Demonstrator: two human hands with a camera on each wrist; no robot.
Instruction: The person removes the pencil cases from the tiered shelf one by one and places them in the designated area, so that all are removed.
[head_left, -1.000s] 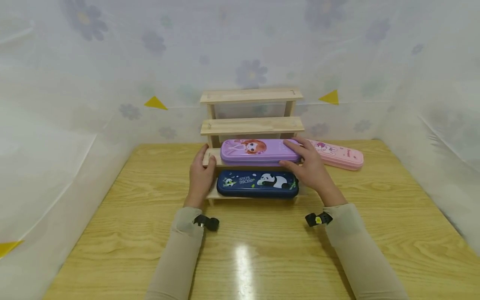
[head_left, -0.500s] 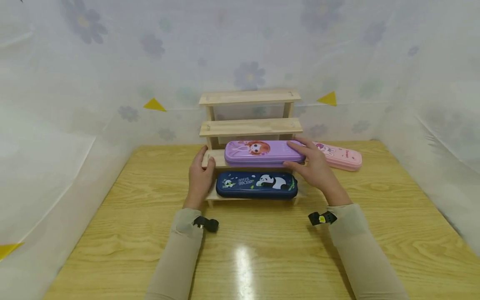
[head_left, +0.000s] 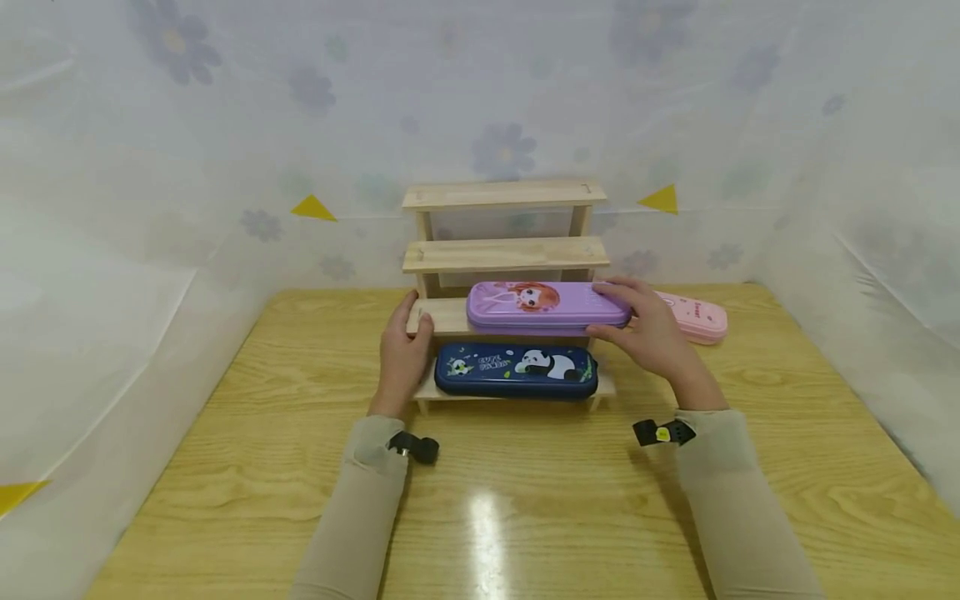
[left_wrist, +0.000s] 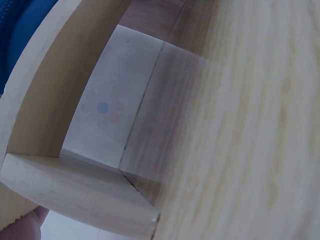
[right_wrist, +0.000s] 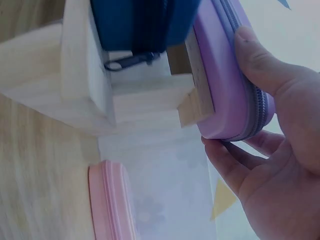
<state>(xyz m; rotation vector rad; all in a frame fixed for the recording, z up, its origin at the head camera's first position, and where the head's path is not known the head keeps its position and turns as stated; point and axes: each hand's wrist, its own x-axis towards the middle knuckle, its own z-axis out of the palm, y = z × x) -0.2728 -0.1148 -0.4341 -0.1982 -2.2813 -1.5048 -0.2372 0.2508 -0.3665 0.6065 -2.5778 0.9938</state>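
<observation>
A purple zip pencil case (head_left: 551,312) with a red-haired girl on its lid lies along the second step from the bottom of a wooden tiered stand (head_left: 506,254). My right hand (head_left: 651,332) grips its right end, the thumb on the zip side (right_wrist: 250,112) in the right wrist view. The case sits toward the right, its end reaching past the step. At the left side of that same step, my left hand (head_left: 402,358) holds the stand. Below, a navy panda pencil case (head_left: 480,382) rests on the lowest step.
A pink pencil case (head_left: 703,319) lies on the wooden table (head_left: 495,492) right of the stand, partly hidden behind my right hand. The two upper steps are bare. Floral sheeting (head_left: 360,125) hangs behind and at both sides, with yellow triangles (head_left: 660,200) on it.
My right hand has slid the purple pencil case to the right along its step, covering more of the pink one. My left hand stays at the stand's left side.
</observation>
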